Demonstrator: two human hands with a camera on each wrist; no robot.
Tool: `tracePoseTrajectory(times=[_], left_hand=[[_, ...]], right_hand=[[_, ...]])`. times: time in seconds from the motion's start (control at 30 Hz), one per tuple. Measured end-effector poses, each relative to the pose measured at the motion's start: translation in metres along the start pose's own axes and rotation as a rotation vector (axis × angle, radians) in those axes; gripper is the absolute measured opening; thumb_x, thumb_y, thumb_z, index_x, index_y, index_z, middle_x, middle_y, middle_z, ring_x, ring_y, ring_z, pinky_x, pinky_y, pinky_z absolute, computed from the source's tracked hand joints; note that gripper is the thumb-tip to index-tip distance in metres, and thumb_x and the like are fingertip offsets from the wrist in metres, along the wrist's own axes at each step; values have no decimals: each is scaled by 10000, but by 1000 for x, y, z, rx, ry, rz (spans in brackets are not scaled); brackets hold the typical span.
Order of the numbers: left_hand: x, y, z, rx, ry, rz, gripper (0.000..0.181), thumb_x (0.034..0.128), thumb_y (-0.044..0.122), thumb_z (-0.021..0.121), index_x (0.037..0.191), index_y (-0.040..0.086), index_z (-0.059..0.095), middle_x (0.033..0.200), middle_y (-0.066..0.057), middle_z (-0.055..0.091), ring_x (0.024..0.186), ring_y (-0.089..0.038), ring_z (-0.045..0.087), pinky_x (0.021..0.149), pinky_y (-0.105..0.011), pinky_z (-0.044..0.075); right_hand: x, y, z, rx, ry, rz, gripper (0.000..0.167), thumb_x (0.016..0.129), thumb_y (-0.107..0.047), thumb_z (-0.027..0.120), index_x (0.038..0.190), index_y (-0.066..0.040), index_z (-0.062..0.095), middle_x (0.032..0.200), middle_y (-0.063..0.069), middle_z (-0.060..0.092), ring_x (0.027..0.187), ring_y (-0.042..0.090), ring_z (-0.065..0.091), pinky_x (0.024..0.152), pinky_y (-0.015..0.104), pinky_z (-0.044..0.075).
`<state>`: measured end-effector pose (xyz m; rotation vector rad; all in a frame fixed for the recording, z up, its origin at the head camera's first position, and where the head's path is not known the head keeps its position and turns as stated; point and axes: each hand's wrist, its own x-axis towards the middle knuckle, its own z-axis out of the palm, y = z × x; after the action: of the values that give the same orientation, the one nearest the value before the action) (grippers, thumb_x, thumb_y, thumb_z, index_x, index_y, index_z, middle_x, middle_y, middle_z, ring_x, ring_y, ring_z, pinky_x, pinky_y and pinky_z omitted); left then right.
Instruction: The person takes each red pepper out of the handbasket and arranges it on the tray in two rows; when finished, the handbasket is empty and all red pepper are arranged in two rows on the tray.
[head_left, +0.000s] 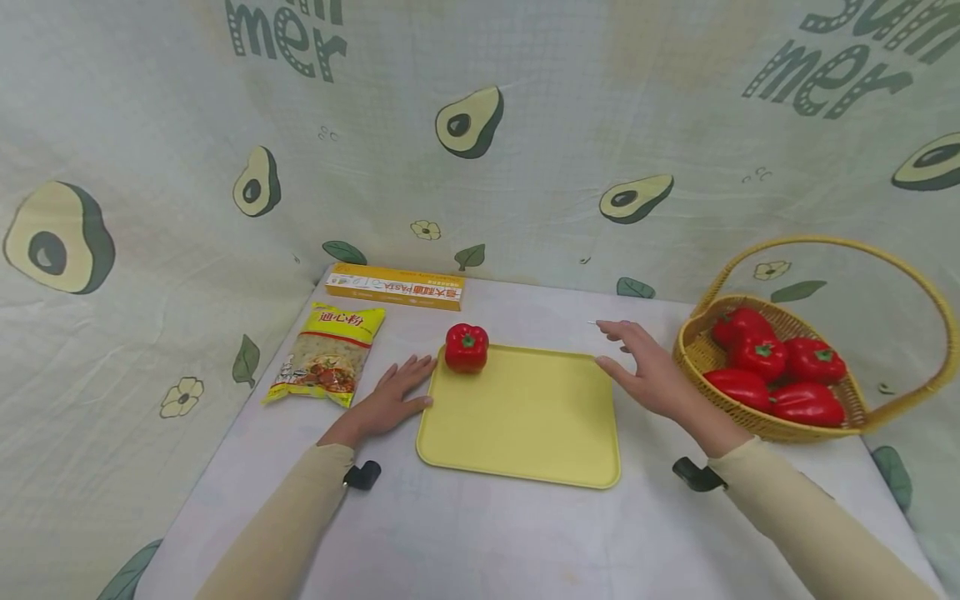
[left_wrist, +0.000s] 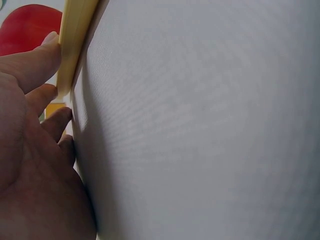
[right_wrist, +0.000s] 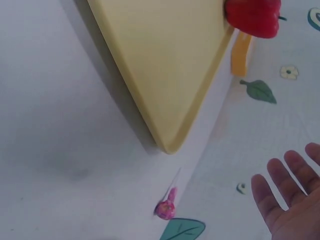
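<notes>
A yellow tray point(head_left: 525, 421) lies on the table with one red bell pepper point(head_left: 467, 350) at its far left corner. My left hand point(head_left: 384, 403) rests on the table at the tray's left side, fingers extended. In the left wrist view its thumb point(left_wrist: 35, 62) touches the tray's rim. Past the tray's far right corner, my right hand point(head_left: 651, 371) is held above the table, fingers spread and holding nothing. A pink-wrapped lollipop point(right_wrist: 165, 209) lies near that corner in the right wrist view. In the head view my right hand hides its head; only the thin white stick shows.
A wicker basket point(head_left: 783, 429) with several red bell peppers stands at the right, its tall handle raised. On the left lie a yellow bag of pasta point(head_left: 322, 354) and, behind it, an orange pasta box point(head_left: 395, 287). An avocado-print cloth point(head_left: 540, 200) hangs behind the table.
</notes>
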<state>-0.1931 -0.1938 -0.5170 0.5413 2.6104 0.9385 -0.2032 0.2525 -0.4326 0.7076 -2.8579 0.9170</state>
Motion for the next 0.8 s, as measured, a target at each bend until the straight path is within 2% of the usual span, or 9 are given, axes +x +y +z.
tracePoseTrajectory(times=[0.2,0.37,0.53,0.8], left_hand=[[0,-1,0,-4,7,19,739,1032,423,575,1638,189,222,1695,-58,191,1573,-289,30,1262,-497,-53],[0,0,1,-7,2,15,734,1035,414,572,1638,187,219,1695,-61,190,1572,-291,30,1262,-496,-52],[-1,2,0,-3,3,15,732,1037,401,574,1636,169,224,1692,-77,195,1571,-304,33,1261,-508,-47],[-2,4,-1,-4,7,15,730,1036,394,578,1635,165,229,1691,-78,199,1571,-308,35,1260,-513,-47]], right_hand=[[-6,4,-14,-23,19,66,634,1007,-327,654,1547,-119,396,1483,177,464,1307,371,480,986,614,516],[-13,8,-27,-44,20,117,656,1000,-341,661,1555,-125,386,1473,195,459,1281,412,487,931,633,539],[-21,10,-42,-62,15,173,663,1007,-386,639,1557,-117,385,1459,195,464,1277,424,485,937,641,527],[-32,27,-58,-73,39,210,659,1005,-355,646,1544,-77,388,1429,222,470,1260,453,478,944,680,496]])
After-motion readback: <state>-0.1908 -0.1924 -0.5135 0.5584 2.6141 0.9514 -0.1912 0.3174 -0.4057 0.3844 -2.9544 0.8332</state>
